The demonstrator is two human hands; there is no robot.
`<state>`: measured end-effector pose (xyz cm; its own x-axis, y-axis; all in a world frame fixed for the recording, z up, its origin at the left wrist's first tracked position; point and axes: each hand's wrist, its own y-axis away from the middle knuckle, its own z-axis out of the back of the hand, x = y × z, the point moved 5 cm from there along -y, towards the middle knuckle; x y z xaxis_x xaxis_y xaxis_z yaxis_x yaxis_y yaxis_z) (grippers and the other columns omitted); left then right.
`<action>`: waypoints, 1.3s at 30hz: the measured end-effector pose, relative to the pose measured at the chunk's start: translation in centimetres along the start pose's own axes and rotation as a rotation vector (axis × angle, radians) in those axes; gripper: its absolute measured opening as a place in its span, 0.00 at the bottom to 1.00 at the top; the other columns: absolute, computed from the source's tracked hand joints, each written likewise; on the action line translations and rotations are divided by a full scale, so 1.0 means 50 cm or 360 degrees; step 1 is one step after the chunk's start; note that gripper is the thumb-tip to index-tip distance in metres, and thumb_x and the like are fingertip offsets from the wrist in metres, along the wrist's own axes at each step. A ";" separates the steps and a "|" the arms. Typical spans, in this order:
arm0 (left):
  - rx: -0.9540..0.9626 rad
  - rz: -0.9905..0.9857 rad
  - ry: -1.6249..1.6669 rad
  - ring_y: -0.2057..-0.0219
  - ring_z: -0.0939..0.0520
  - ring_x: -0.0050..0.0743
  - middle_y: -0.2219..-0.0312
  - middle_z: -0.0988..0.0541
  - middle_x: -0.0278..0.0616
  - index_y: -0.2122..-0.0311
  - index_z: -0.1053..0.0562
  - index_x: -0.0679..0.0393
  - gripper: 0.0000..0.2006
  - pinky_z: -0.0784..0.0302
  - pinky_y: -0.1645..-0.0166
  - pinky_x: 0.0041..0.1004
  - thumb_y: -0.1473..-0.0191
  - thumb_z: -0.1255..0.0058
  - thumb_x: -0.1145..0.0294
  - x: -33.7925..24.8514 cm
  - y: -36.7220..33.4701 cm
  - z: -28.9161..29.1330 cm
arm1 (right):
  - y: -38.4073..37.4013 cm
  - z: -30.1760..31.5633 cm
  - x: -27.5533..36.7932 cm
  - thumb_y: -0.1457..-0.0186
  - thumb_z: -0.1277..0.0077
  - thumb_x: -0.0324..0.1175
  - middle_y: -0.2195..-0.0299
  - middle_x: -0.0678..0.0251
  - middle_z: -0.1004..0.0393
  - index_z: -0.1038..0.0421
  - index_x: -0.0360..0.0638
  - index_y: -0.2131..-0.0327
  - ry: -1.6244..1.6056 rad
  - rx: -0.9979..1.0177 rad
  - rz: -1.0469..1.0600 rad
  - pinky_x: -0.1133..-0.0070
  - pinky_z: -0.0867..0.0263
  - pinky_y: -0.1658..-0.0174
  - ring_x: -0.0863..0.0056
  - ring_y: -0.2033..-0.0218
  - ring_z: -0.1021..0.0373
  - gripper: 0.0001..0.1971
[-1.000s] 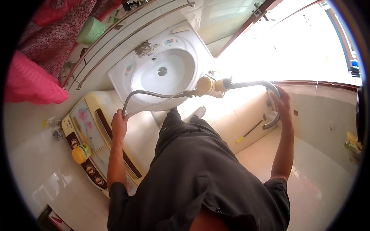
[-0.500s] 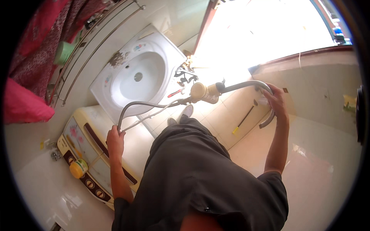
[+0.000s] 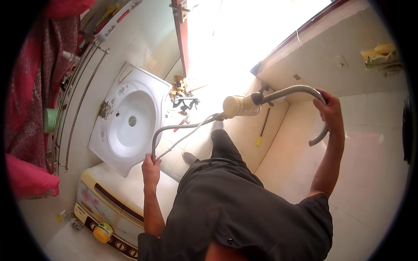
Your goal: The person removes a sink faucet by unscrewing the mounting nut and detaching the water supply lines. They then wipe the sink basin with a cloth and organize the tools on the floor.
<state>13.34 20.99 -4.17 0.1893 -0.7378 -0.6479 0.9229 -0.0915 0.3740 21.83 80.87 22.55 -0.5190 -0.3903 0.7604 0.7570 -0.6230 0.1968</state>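
Note:
Both my hands hold up one pipe assembly, with a cream plastic cylinder [image 3: 240, 106] in its middle. From the cylinder's left side run a bent grey pipe [image 3: 174, 127] and a thinner pale hose [image 3: 187, 137]. My left hand [image 3: 151, 174] is closed around the lower end of these two. On the other side a thicker grey pipe [image 3: 289, 91] arches over to my right hand [image 3: 330, 114], whose fingers wrap its bend. Its free end [image 3: 319, 140] hangs below that hand. The assembly hangs in front of me above the tiled floor.
A white washbasin [image 3: 133, 119] stands at the left. Nearer me is a cream washing machine [image 3: 117, 185] with a yellow-lidded jar [image 3: 102, 233] on it. Tools and fittings [image 3: 185, 103] lie on the floor, and a yellow-ended rod [image 3: 264, 126] by the right wall. A metal rack [image 3: 78, 104] holds pink cloths.
My view has turned, so basin and washing machine sit differently in it. I have stepped, with my feet now farther apart. Both hands keep their hold on the pipes.

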 end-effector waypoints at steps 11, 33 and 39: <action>-0.0049 -0.0199 0.0154 0.75 0.27 0.33 0.77 0.27 0.42 0.66 0.32 0.63 0.10 0.28 0.65 0.34 0.46 0.41 0.74 -0.430 -0.307 -0.220 | -0.189 0.357 0.023 0.46 0.41 0.24 0.80 0.83 0.38 0.25 0.40 0.47 0.0018 -0.0626 0.0341 0.88 0.56 0.81 0.95 0.83 0.48 0.21; 0.0369 -0.0611 0.0966 0.69 0.20 0.24 0.72 0.21 0.36 0.63 0.26 0.64 0.11 0.22 0.61 0.25 0.51 0.36 0.76 -1.266 -1.268 -0.705 | -0.726 0.559 0.221 0.45 0.43 0.29 0.81 0.78 0.37 0.26 0.35 0.46 0.0382 -0.1584 0.0837 0.87 0.59 0.78 0.92 0.83 0.50 0.22; 0.0347 -0.0811 0.0762 0.50 0.22 0.35 0.45 0.28 0.58 0.41 0.37 0.68 0.34 0.21 0.52 0.30 0.51 0.35 0.70 -1.445 -1.590 -0.819 | -1.008 0.536 0.352 0.45 0.40 0.29 0.77 0.74 0.27 0.24 0.36 0.48 0.0553 -0.1722 0.0837 0.87 0.57 0.79 0.92 0.83 0.47 0.20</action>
<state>-59.98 108.96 -14.27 -0.0737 -0.1996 -0.9771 0.8575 -0.5130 0.0401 -14.83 123.57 42.59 -0.4550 -0.8158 0.3570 0.2756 -0.5103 -0.8147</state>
